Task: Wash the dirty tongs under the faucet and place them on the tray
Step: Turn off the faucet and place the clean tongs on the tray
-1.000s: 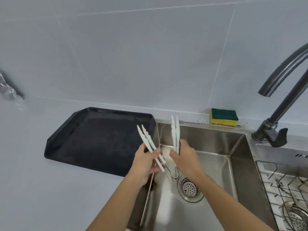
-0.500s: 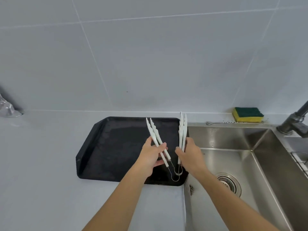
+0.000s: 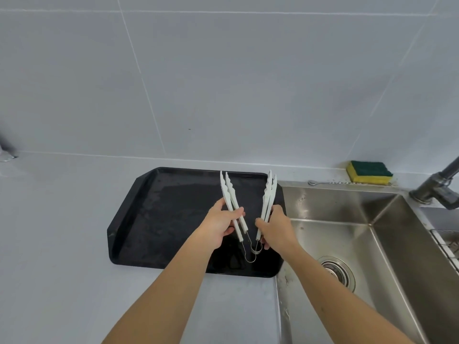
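The hands had carried both tongs from the sink over the tray; left hand pinched one pair, right hand the other pair. Placing seemed next.

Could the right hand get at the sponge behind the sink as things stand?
Probably not right away. The right hand is closed around a pair of white tongs over the black tray. The path over the sink to the sponge looks clear, so the tongs need setting down first.

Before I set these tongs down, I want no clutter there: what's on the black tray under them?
Only water marks show on the black tray. The hands, both tongs and forearms hide some of its surface.
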`<state>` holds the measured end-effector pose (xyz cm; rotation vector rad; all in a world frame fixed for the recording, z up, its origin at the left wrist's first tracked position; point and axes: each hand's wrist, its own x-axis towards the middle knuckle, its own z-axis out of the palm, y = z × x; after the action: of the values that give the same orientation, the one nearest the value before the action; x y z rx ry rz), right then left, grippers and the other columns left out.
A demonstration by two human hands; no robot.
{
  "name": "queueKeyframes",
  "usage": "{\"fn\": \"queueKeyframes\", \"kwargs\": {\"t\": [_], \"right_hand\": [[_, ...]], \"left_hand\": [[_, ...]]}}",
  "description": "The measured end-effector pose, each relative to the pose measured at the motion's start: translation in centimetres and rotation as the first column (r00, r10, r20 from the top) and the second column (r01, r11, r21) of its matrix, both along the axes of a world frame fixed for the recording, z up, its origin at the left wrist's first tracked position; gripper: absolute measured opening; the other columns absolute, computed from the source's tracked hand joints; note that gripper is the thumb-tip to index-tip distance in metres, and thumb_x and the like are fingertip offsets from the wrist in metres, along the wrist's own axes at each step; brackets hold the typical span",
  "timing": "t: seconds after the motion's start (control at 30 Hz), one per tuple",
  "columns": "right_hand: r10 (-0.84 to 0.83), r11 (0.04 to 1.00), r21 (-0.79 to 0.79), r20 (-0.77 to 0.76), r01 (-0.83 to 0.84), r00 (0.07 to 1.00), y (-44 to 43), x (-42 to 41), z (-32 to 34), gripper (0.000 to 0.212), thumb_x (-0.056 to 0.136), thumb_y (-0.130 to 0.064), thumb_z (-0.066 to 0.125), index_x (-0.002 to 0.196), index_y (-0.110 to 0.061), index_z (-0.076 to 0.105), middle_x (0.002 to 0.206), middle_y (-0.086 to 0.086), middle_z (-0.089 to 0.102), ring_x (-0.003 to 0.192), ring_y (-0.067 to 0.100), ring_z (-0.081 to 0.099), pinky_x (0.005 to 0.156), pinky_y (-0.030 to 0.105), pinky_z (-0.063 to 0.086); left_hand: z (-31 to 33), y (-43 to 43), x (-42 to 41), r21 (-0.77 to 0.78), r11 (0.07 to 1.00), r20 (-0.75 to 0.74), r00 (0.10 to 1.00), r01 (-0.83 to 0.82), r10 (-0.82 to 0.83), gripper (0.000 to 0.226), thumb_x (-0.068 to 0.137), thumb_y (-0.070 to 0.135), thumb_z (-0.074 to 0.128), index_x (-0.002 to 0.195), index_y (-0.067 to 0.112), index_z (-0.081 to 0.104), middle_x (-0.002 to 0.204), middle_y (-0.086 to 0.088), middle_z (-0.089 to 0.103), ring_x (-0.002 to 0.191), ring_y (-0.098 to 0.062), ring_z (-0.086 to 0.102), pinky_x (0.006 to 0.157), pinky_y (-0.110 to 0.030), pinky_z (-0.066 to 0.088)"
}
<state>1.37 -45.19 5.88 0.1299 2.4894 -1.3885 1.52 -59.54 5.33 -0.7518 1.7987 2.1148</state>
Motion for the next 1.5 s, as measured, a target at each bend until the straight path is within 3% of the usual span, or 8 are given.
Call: {"fn": "queueKeyframes", "kwargs": {"t": [0.33,0.57,0.8,0.93,1.2,1.3,1.4,1.5], "right_hand": [[-0.026,1.000,0.001,0.052,0.026,0.998,-1.4,-2.6,-2.7,0.023,0.089,-0.016,0.056,0.106,-0.009,0.042,0.079,0.008,0.055,0.051,0.015,0.051,0.038,0.021,0.042],[-0.032,0.999,0.025,0.087,0.030,0.996,-1.8,-3.3,-4.6,0.029,0.088,-0.022,0.062,0.104,-0.008,0.043,0.081,0.010,0.057,0.048,0.014,0.050,0.036,0.019,0.039],[-0.065,0.996,0.063,0.027,0.063,0.998,-2.2,-3.3,-5.2,0.040,0.081,-0.029,0.071,0.104,-0.013,0.042,0.092,0.011,0.057,0.047,0.014,0.048,0.032,0.018,0.037],[-0.108,0.994,0.018,-0.009,0.108,0.994,-2.2,-3.2,-5.2,0.040,0.085,-0.028,0.067,0.113,-0.013,0.043,0.088,0.006,0.054,0.054,0.015,0.051,0.034,0.019,0.039],[-0.251,0.955,-0.182,-0.086,0.232,0.964,-2.5,-2.6,-3.3,0.060,0.084,-0.024,0.068,0.136,-0.013,0.040,0.088,-0.003,0.055,0.066,0.012,0.056,0.051,0.019,0.048],[-0.255,0.936,-0.279,-0.116,0.215,0.960,-3.7,-2.6,-1.2,0.058,0.081,-0.025,0.071,0.131,-0.017,0.042,0.088,-0.001,0.056,0.054,0.012,0.054,0.044,0.019,0.047],[-0.204,0.932,-0.333,-0.150,0.145,0.967,-5.7,-2.6,0.8,0.043,0.080,-0.026,0.072,0.114,-0.021,0.047,0.084,0.000,0.058,0.056,0.013,0.056,0.043,0.015,0.046],[-0.104,0.932,-0.360,-0.135,0.049,0.985,-8.2,-2.3,2.2,0.032,0.084,-0.028,0.067,0.108,-0.020,0.046,0.080,0.002,0.059,0.051,0.014,0.058,0.043,0.020,0.050]], "left_hand": [[-2.6,-1.1,-2.4,-0.036,0.999,0.037,0.999,-0.018,0.019,0.046,0.084,0.003,0.066,0.128,0.013,0.054,0.096,-0.006,0.062,0.097,-0.022,0.061,0.093,-0.038,0.049],[-4.2,-1.8,-3.6,-0.291,0.954,0.022,0.998,0.067,-0.063,0.030,0.083,0.012,0.069,0.112,0.011,0.063,0.109,-0.011,0.060,0.088,-0.017,0.061,0.073,-0.024,0.052],[-6.6,-1.9,-3.9,-0.490,0.860,0.051,0.989,0.145,-0.137,0.090,0.057,0.059,0.067,0.131,0.013,0.048,0.125,-0.012,0.053,0.107,-0.026,0.059,0.090,-0.045,0.053],[-4.5,-1.7,-3.3,-0.531,0.834,0.021,0.986,0.150,-0.164,0.065,0.083,0.034,0.067,0.139,0.018,0.039,0.127,-0.006,0.039,0.104,-0.017,0.047,0.089,-0.027,0.040],[-1.3,-1.5,-2.9,-0.515,0.857,-0.103,0.992,0.011,-0.075,0.082,0.081,0.035,0.071,0.147,0.027,0.023,0.123,0.003,0.029,0.111,-0.013,0.040,0.095,-0.030,0.037],[0.7,-2.0,-2.8,-0.481,0.876,-0.187,0.981,-0.046,-0.050,0.054,0.085,0.031,0.066,0.134,0.018,0.049,0.117,-0.001,0.058,0.105,-0.015,0.056,0.090,-0.029,0.045],[2.5,-3.0,-2.3,-0.411,0.891,-0.331,0.942,-0.195,0.053,0.009,0.088,0.015,0.063,0.091,0.023,0.067,0.087,0.004,0.070,0.084,-0.009,0.067,0.077,-0.021,0.054],[4.1,-5.0,-1.8,-0.413,0.840,-0.421,0.892,-0.352,0.167,0.022,0.088,0.012,0.062,0.077,0.031,0.061,0.071,0.019,0.063,0.067,0.000,0.064,0.060,-0.009,0.045]]}}
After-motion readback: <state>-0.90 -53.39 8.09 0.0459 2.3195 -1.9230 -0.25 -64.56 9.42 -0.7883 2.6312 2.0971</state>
